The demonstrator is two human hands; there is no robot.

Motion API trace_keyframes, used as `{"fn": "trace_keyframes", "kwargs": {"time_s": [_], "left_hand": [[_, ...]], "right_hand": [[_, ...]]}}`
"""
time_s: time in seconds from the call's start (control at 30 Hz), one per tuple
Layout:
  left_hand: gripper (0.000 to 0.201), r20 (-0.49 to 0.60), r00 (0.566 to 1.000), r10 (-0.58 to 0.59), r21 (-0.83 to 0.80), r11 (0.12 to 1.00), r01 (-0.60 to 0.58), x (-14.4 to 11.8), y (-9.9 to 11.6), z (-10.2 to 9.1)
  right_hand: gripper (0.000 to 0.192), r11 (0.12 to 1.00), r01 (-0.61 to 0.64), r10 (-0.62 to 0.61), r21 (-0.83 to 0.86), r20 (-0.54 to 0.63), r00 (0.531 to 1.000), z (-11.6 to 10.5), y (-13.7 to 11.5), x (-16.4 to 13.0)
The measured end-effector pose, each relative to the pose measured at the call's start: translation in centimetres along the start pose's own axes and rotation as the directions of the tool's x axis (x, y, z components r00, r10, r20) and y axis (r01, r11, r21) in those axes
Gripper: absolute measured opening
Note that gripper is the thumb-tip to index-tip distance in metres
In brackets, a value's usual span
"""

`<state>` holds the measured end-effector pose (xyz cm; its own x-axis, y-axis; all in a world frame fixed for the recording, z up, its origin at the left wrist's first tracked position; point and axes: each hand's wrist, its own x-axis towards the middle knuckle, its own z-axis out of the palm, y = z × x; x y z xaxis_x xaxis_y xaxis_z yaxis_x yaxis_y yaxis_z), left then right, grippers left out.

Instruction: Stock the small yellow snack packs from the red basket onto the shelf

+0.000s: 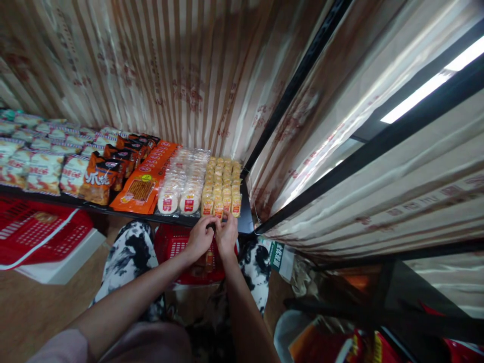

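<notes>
orange snack bags [139, 190], red basket [177, 247], black-and-white blotched trousers [130, 252], striped curtain [170, 70].

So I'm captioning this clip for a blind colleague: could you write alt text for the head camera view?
Two bare hands, left hand and right hand, meet at the front edge of a low shelf, at a row of small yellow snack packets. Round white cracker packs and orange bags lie alongside; a red basket sits below.
</notes>
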<state>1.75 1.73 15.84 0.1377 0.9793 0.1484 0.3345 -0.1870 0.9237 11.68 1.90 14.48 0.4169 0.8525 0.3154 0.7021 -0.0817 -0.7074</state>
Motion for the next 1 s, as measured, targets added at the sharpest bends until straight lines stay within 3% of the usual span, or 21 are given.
{"fn": "trace_keyframes", "kwargs": {"time_s": [0.23,0.4,0.47,0.6,0.8,1.0], "left_hand": [[0.042,0.027,0.997,0.071,0.101,0.992,-0.073,-0.2,-0.2,0.0],[0.039,0.045,0.939,0.342,0.293,0.894,-0.339,-1.0,-0.8,-0.7],[0.039,0.056,0.914,0.402,0.372,0.841,-0.392,-1.0,-1.2,-1.0],[0.036,0.102,0.903,0.417,0.474,0.778,-0.413,-0.2,-2.2,-1.2],[0.035,0.180,0.878,0.443,0.469,0.746,-0.472,0.5,-2.7,-1.3],[0.035,0.156,0.875,0.459,0.494,0.730,-0.472,0.5,-2.7,-1.8]], "right_hand": [[0.032,0.997,0.001,0.000,0.071,-0.009,1.000,0.4,0.3,-0.2],[0.022,0.996,0.027,-0.025,0.088,-0.020,0.999,0.5,0.7,-0.4],[0.018,0.997,0.035,-0.034,0.072,-0.018,0.999,0.7,0.9,-0.3],[0.015,0.997,0.041,-0.042,0.058,0.009,0.999,0.9,1.2,0.0],[0.015,0.998,0.045,-0.046,0.036,0.041,0.998,1.0,1.3,0.2],[0.016,0.999,0.052,-0.052,0.004,0.048,0.998,1.0,1.4,0.2]]}}
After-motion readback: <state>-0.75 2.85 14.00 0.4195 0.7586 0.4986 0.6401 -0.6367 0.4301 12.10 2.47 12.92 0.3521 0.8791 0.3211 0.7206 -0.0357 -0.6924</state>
